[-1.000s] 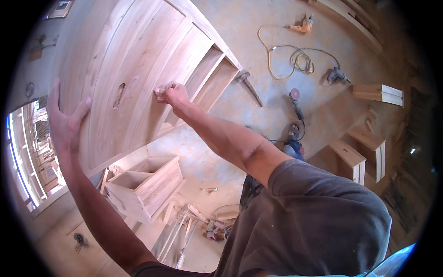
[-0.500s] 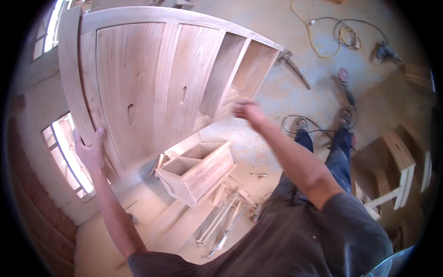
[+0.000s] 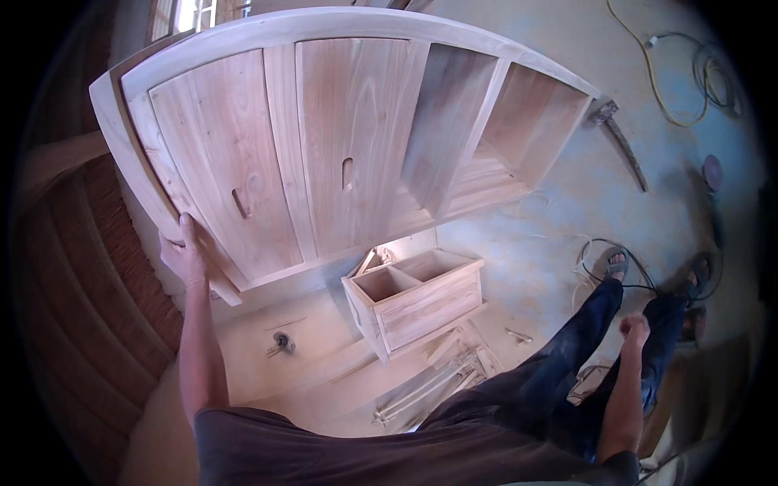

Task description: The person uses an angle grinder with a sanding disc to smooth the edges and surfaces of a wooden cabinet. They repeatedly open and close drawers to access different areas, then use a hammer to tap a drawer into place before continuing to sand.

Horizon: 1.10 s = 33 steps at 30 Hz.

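Note:
A large pale wooden cabinet (image 3: 356, 138) is raised in front of me, with two slotted panels on its left part and open compartments on its right. My left hand (image 3: 185, 249) is closed around the board along the cabinet's left edge, thumb on the front side. Down by my legs, my right hand (image 3: 634, 328) is apart from the cabinet, its fingers curled. Whether anything is in that hand is hidden. Below the cabinet stands a smaller open wooden box (image 3: 429, 312) with a divider.
A clamp-like metal tool (image 3: 620, 146) lies right of the cabinet. Wood strips (image 3: 429, 385) and a small power tool (image 3: 282, 343) are on the floor. A yellow cable (image 3: 656, 81) runs at the far right. A disc-headed tool (image 3: 712, 174) lies beyond my feet; a dark cord (image 3: 640, 271) curls near them.
My right hand has moved away from the cabinet's lower right part, down beside my legs. My left hand still grips the edge board. The view has turned left.

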### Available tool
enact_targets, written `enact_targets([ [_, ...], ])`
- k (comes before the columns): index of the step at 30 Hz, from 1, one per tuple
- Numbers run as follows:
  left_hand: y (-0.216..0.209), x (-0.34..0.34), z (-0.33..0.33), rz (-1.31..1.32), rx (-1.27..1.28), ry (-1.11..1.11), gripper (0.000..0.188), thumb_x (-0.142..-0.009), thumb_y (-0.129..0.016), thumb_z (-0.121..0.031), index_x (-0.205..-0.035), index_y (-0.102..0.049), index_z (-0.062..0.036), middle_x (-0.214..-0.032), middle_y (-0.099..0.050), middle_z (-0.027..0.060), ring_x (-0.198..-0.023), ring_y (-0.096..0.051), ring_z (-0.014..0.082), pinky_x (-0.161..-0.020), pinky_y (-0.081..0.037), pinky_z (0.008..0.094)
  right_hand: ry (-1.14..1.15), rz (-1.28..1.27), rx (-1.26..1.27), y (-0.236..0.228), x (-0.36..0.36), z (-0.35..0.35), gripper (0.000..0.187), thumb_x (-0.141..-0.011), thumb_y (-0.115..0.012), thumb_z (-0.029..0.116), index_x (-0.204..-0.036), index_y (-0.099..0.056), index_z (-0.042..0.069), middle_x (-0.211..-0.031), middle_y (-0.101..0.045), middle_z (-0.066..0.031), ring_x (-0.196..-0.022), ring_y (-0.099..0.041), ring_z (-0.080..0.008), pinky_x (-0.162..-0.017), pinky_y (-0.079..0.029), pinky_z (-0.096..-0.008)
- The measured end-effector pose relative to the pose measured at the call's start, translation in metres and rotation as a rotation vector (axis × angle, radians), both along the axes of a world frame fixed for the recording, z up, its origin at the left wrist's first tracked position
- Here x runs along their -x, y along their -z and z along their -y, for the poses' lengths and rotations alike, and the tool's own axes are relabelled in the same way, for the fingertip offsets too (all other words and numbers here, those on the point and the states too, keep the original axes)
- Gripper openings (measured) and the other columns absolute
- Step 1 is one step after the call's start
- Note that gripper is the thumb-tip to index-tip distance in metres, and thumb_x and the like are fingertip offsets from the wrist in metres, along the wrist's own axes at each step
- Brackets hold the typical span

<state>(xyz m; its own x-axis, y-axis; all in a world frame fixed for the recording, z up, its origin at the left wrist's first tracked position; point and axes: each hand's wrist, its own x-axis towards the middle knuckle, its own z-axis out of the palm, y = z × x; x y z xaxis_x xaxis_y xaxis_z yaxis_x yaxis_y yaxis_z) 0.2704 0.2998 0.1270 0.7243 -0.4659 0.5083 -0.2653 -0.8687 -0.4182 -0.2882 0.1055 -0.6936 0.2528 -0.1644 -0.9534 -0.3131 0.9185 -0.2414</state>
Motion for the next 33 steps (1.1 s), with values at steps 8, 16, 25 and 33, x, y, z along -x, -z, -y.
enact_targets([
  [8, 0.012, 0.002, -0.001, 0.068, 0.185, -0.086, 0.057, -0.096, -0.073, -0.045, -0.117, -0.067, 0.0076, -0.102, -0.072, 0.0127, -0.092, -0.066, 0.0187, -0.083, -0.052, 0.0343, -0.028, 0.12, -0.128, -0.017, -0.054, 0.034, 0.021, -0.096, -0.06, 0.01, -0.115, -0.065, 0.004, -0.087, -0.069, -0.0074, -0.073, -0.068, -0.0195, -0.065, -0.054, -0.0304],
  [16, 0.017, -0.006, -0.003, 0.218, 0.097, -0.162, 0.054, -0.094, -0.072, -0.047, -0.111, -0.071, 0.004, -0.099, -0.072, 0.0111, -0.091, -0.066, 0.0206, -0.085, -0.051, 0.0366, 0.075, 0.221, -0.188, -0.031, -0.07, 0.052, 0.028, -0.098, -0.062, 0.018, -0.122, -0.065, 0.003, -0.096, -0.068, -0.007, -0.085, -0.068, -0.0207, -0.074, -0.055, -0.032],
  [25, 0.023, -0.002, 0.004, 0.228, 0.148, -0.177, 0.058, -0.092, -0.074, -0.052, -0.109, -0.073, 0.0042, -0.098, -0.073, 0.009, -0.089, -0.066, 0.019, -0.084, -0.051, 0.0351, 0.16, 0.29, -0.229, -0.05, -0.087, 0.058, 0.026, -0.102, -0.056, 0.014, -0.123, -0.062, 0.002, -0.102, -0.068, -0.0093, -0.088, -0.068, -0.0195, -0.075, -0.056, -0.0307],
  [33, 0.012, -0.001, 0.0, 0.205, 0.2, -0.206, 0.052, -0.092, -0.074, -0.048, -0.103, -0.073, 0.0036, -0.089, -0.073, 0.0075, -0.081, -0.065, 0.0162, -0.076, -0.051, 0.0335, 0.196, 0.33, -0.299, -0.046, -0.085, 0.06, 0.029, -0.101, -0.057, 0.015, -0.126, -0.061, 0.0, -0.104, -0.068, -0.01, -0.089, -0.067, -0.0212, -0.076, -0.056, -0.0317],
])
